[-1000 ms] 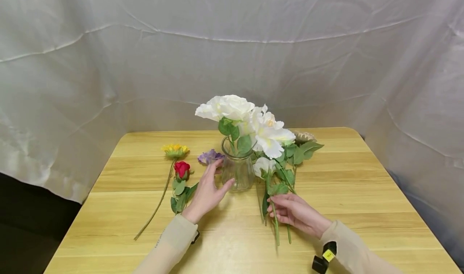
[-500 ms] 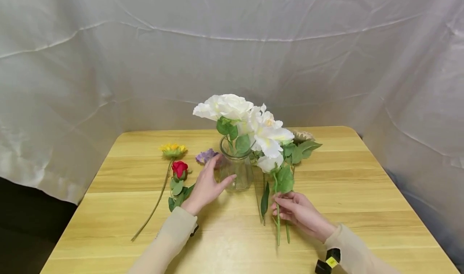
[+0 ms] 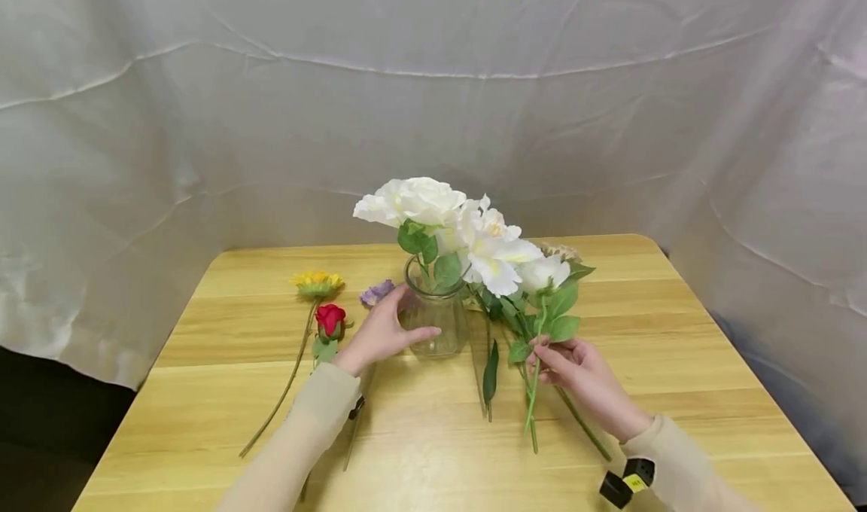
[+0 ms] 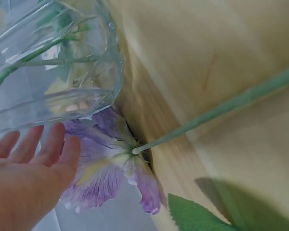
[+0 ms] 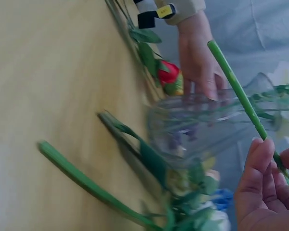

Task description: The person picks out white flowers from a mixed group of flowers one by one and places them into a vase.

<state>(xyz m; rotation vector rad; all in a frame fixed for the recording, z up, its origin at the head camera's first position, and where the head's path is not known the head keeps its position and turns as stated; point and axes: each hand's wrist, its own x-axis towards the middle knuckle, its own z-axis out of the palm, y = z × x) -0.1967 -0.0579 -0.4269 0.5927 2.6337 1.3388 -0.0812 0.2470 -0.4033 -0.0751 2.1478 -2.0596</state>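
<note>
Table [image 3: 677, 331]: wooden, carries everything
Vase [image 3: 436, 320]: glass, upright at centre, two white blooms already in it
Left hand [image 3: 379, 335]: fingers straight, laid against the vase's left wall, steadying it
Right hand [image 3: 582, 373]: pinches a white flower's stem, just right of the vase
Stem [image 3: 535, 391]: long axis steep, bloom up beside the vase mouth, cut end down near the table; the vase lies left of this hand
Rose [image 3: 330, 319]: red, on the table left of the left hand

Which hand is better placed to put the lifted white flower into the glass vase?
Probably the right hand: it already pinches the white flower's green stem, while the left hand steadies the clear glass vase.
</note>
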